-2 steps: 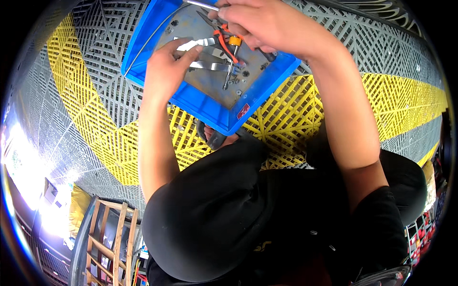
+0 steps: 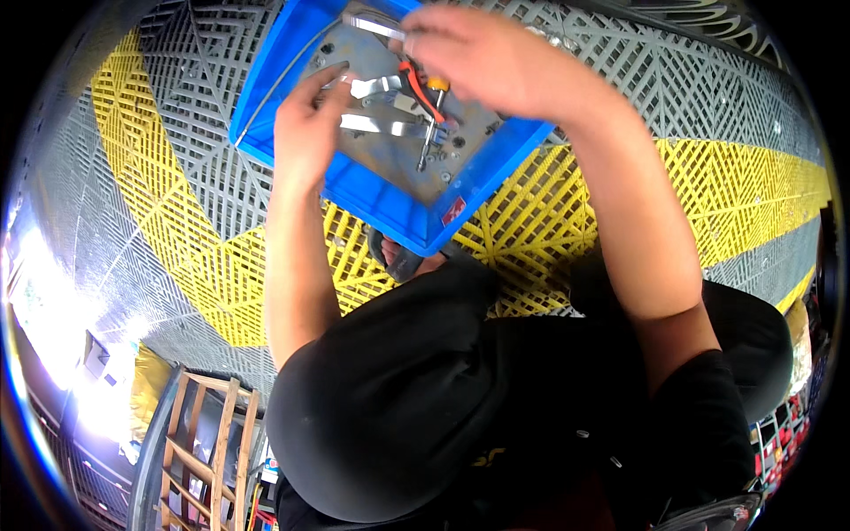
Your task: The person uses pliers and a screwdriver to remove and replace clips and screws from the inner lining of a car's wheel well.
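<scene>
A shallow blue tray (image 2: 372, 196) holds metal parts and hand tools. Over its left side, my left hand (image 2: 305, 119) has thumb and fingers apart at the end of a bent shiny metal strip (image 2: 376, 86). A second strip (image 2: 381, 126) lies just below. My right hand (image 2: 474, 62), smeared by motion, is over the far right of the tray. Its fingertips are beside a third metal strip (image 2: 374, 26); the blur hides whether they grip it. Between my hands lie red-and-black-handled pliers (image 2: 423, 96) and a yellow-handled driver (image 2: 437, 84) with a metal shaft.
Small nuts and screws (image 2: 445, 176) are scattered on the tray bottom. A thin dark cable (image 2: 285, 75) runs along the tray's left side. Grey and yellow grating tiles (image 2: 531, 208) cover the floor. A wooden rack (image 2: 217, 442) stands at lower left.
My left hand has drawn back left along the bent strip, its thumb off it. My right hand has moved slightly nearer, and the far strip sits lower. The tray has shifted slightly.
</scene>
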`<state>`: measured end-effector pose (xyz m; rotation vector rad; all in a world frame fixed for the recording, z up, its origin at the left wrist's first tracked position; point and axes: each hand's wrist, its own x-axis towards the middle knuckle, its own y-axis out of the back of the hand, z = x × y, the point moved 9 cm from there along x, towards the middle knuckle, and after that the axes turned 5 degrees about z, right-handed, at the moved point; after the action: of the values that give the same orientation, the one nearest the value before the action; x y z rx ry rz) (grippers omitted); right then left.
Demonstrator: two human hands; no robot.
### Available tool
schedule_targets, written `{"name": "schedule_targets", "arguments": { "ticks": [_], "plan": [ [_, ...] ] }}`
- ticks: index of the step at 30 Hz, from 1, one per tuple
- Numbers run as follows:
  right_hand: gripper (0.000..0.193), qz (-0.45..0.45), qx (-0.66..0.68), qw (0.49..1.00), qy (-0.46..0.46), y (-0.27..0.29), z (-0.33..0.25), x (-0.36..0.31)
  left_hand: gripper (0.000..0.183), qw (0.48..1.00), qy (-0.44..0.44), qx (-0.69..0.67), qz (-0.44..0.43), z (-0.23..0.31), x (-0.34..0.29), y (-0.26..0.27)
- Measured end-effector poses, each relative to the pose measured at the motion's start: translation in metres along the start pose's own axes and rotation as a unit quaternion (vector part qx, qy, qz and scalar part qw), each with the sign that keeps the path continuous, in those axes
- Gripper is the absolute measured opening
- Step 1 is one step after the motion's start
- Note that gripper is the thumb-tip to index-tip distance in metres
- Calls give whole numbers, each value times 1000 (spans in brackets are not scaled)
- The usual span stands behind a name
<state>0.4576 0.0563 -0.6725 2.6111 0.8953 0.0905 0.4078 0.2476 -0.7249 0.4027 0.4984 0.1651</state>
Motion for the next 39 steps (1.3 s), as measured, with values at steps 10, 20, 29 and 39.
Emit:
{"name": "schedule_targets", "arguments": {
  "ticks": [10,20,29,39],
  "plan": [
    [32,-52,1,986,-158,-58,-3,-14,29,764,74,-637,66,-29,20,12],
    [39,-55,177,955,-232,-68,11,-13,29,808,69,-584,43,-5,12,-9],
    [36,-45,19,989,-138,-38,-15,-2,57,992,-114,7,44,19,6,43],
    [29,-63,56,994,-65,-13,-13,12,52,945,-210,250,-35,51,-5,23]
  ]
}}
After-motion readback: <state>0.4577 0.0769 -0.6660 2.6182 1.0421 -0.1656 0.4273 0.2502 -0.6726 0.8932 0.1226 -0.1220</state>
